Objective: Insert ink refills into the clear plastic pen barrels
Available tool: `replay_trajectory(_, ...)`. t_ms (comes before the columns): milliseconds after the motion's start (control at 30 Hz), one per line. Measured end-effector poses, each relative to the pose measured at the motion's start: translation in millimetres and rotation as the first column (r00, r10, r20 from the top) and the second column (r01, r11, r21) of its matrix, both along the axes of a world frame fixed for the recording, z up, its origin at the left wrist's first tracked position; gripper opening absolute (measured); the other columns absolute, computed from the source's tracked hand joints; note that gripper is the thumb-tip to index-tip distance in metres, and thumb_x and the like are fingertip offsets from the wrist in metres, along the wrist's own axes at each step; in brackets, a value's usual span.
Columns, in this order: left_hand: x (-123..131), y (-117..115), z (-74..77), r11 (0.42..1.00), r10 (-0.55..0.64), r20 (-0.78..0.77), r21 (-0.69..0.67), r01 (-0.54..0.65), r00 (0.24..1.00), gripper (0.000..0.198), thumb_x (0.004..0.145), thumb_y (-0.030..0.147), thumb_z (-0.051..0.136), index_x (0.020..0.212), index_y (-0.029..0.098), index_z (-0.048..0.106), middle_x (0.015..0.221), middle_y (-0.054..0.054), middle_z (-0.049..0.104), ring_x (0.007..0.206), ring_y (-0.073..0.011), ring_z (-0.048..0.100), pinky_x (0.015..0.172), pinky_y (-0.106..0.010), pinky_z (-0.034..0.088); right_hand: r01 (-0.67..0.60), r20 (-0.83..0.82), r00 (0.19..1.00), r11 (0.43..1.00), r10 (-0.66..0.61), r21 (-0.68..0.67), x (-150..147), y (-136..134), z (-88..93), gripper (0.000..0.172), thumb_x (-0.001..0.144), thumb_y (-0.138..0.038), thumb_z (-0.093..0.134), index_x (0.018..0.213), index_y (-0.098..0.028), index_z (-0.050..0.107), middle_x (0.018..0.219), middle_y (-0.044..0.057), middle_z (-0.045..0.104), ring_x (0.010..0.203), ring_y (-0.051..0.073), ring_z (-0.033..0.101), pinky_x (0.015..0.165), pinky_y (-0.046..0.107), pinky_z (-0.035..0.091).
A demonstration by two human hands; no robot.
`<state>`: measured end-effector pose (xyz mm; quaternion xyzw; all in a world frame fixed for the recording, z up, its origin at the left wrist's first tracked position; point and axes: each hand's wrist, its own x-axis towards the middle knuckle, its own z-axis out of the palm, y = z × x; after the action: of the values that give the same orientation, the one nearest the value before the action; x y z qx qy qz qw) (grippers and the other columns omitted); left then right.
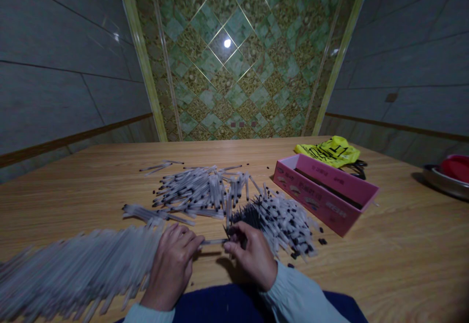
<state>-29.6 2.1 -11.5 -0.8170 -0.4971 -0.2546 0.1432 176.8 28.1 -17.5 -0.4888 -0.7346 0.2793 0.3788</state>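
Note:
My left hand [174, 260] is closed round a thin pen [213, 242], which lies level between my two hands. At the pen's right end, my right hand [249, 252] has its thumb and fingers pinched together, with small dark pointed pieces at the fingertips. Just behind the right hand sits a pile of black slender pieces [249, 217]. Beside it spreads a heap of short translucent pieces [287, 218] with black ends. Left of my left hand lies a large bank of clear tubes [78, 269]. Further back is a pile of pens [194, 188] with dark ends.
A pink open box [315, 196] stands at the right of the wooden table [395, 254]. Behind it lies a yellow bag [330, 152] with black print. A metal basin [445, 183] holding something red is at the far right. Loose black caps [322, 241] are scattered near the box.

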Motion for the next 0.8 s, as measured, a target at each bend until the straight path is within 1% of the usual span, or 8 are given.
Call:
replay_trajectory(67,0.7,0.0,0.2,1.000,-0.011,0.002,0.001,0.011,1.000,0.026,0.076,0.009,0.050,0.091,0.023,0.065,0.078,-0.004,0.065,0.081,-0.0218,0.052,0.088,-0.046,0.035,-0.014,0.014,1.000,1.000,0.014,-0.016,-0.7,0.3,-0.7,0.011,0.076,-0.027,0.057,0.076,-0.018,0.063,0.069,0.001,0.063,0.065,0.014,0.054,0.057,0.022,0.032)
replay_trajectory(200,0.1,1.1,-0.7,1.000,-0.022,0.007,0.013,0.022,1.000,0.026,0.075,0.009,0.051,0.092,0.024,0.064,0.078,-0.003,0.065,0.080,-0.0210,0.053,0.089,-0.046,0.035,-0.033,-0.036,0.999,0.997,0.036,0.070,-2.0,0.5,-2.3,0.005,0.074,-0.020,0.058,0.073,-0.018,0.062,0.074,0.001,0.060,0.072,0.014,0.054,0.062,0.022,0.034)
replay_trajectory(333,-1.9,1.9,-2.2,1.000,-0.012,0.004,0.023,0.012,1.000,0.028,0.075,0.008,0.050,0.093,0.025,0.064,0.078,-0.003,0.065,0.082,-0.0220,0.052,0.089,-0.047,0.034,-0.039,-0.085,0.996,0.999,0.038,-0.017,-2.5,1.2,-5.1,0.030,0.069,-0.027,0.066,0.097,-0.019,0.060,0.079,0.000,0.061,0.063,0.012,0.052,0.057,0.022,0.034)
replay_trajectory(433,-1.9,1.6,-3.2,1.000,-0.020,0.002,0.007,0.020,1.000,0.028,0.076,0.009,0.050,0.094,0.025,0.063,0.079,-0.003,0.065,0.082,-0.0221,0.052,0.089,-0.047,0.034,-0.036,-0.012,0.999,0.999,0.036,-0.022,-1.7,1.8,-6.8,0.014,0.078,-0.029,0.056,0.079,-0.018,0.064,0.066,0.000,0.060,0.062,0.013,0.052,0.056,0.022,0.032)
replay_trajectory(500,-1.1,1.1,-3.4,1.000,-0.023,0.004,-0.010,0.023,1.000,0.027,0.076,0.009,0.049,0.094,0.024,0.063,0.079,-0.003,0.065,0.081,-0.0216,0.052,0.089,-0.047,0.034,-0.034,0.009,0.999,0.999,0.034,0.033,-1.3,1.9,-7.1,0.016,0.079,-0.024,0.054,0.069,-0.017,0.064,0.067,0.001,0.060,0.066,0.014,0.053,0.059,0.023,0.034)
replay_trajectory(600,0.7,0.2,-2.6,0.999,-0.018,0.010,-0.028,0.018,1.000,0.025,0.077,0.009,0.049,0.092,0.023,0.063,0.078,-0.003,0.065,0.081,-0.0210,0.052,0.090,-0.047,0.033,-0.025,-0.037,0.999,0.999,0.027,0.045,-1.7,1.7,-7.2,0.007,0.071,-0.015,0.060,0.075,-0.018,0.064,0.073,0.000,0.061,0.069,0.013,0.054,0.061,0.022,0.035)
replay_trajectory(733,2.6,-0.6,-1.2,0.999,-0.005,0.022,-0.048,0.006,1.000,0.024,0.077,0.008,0.049,0.090,0.022,0.064,0.077,-0.003,0.064,0.081,-0.0212,0.052,0.090,-0.047,0.033,-0.021,-0.088,0.996,0.999,0.018,-0.033,-2.7,1.4,-8.0,0.024,0.067,-0.018,0.065,0.090,-0.018,0.060,0.075,-0.001,0.061,0.064,0.012,0.054,0.058,0.021,0.037)
replay_trajectory(800,3.0,-0.7,-1.1,0.999,-0.006,0.027,-0.052,0.007,1.000,0.024,0.077,0.009,0.049,0.090,0.022,0.064,0.076,-0.004,0.064,0.081,-0.0212,0.052,0.090,-0.046,0.033,-0.024,-0.083,0.996,0.999,0.021,-0.038,-2.3,1.2,-7.8,0.024,0.070,-0.024,0.065,0.092,-0.018,0.061,0.078,0.000,0.063,0.065,0.013,0.055,0.059,0.022,0.037)
